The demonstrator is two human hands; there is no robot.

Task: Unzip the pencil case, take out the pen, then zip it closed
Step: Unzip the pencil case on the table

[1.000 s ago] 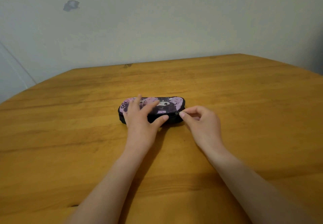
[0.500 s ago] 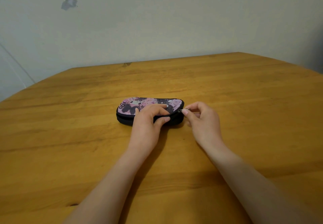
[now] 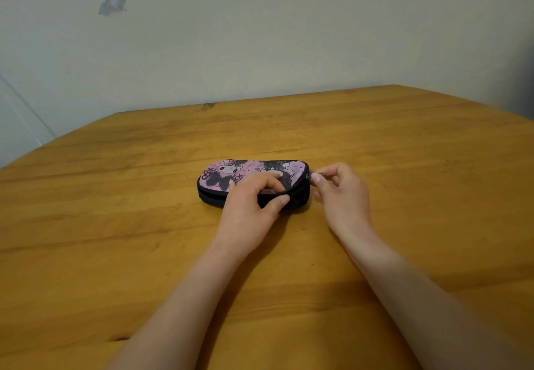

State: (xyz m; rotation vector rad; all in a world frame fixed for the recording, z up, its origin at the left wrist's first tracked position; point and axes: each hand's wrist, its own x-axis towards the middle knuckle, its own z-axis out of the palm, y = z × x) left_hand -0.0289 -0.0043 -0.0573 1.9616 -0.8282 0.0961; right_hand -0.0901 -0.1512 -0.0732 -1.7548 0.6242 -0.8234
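Mid-worktop [image 3: 404, 144], the left hand [image 3: 248, 208] clamps the pencil case [image 3: 231, 174] while the right hand [image 3: 344, 193] pinches the zipper tab [image 3: 313, 175] at its three o'clock end; a weak grip could let it slip free.

Surface [image 3: 115, 239]: wooden, orange-brown, planks running left to right, far edge against a pale wall. Dark knot at the far edge, another mark near the front left. One item lies directly on it: pencil case [image 3: 231, 174], pink-and-black printed top, black sides, lengthwise along the planks, near centre.
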